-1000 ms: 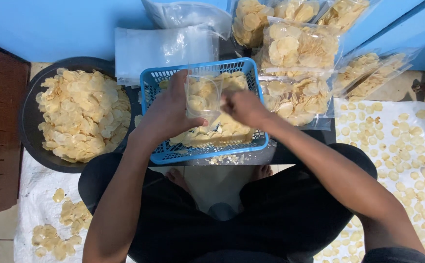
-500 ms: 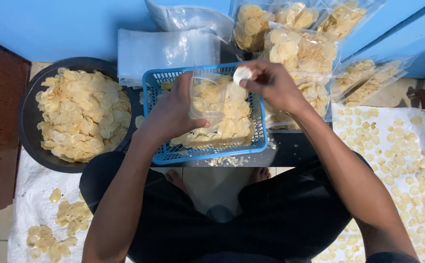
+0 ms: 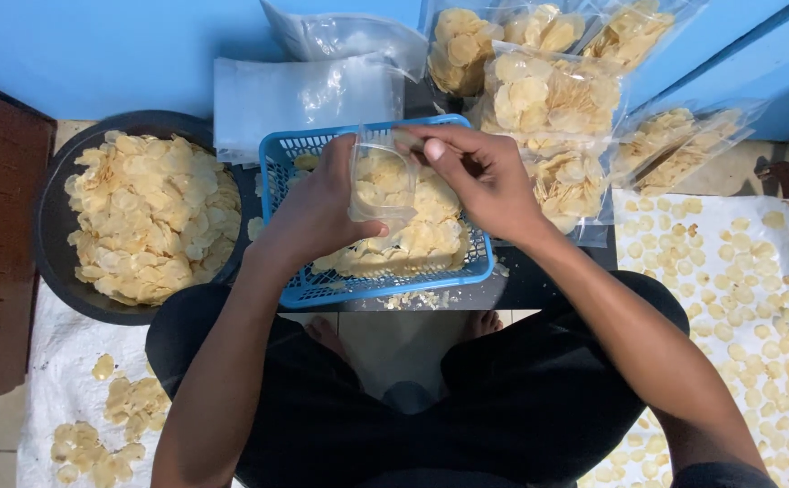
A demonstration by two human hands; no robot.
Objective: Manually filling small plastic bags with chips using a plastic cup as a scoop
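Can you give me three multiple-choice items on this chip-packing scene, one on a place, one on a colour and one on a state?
1. Where does the black round basin of chips lie?
A. beside the person's left arm
B. beside the right arm
C. inside the basket

2. What colour is the basket?
A. red
B. blue
C. green

3. What is in the left hand?
A. a sealed full packet
B. nothing
C. a small clear bag, open at the top

Answers:
1. A: the basin sits at the picture's left, next to the left arm.
2. B: its lattice rim is blue.
3. C: the small clear bag stands upright over the basket, with the right hand fingers at its mouth.
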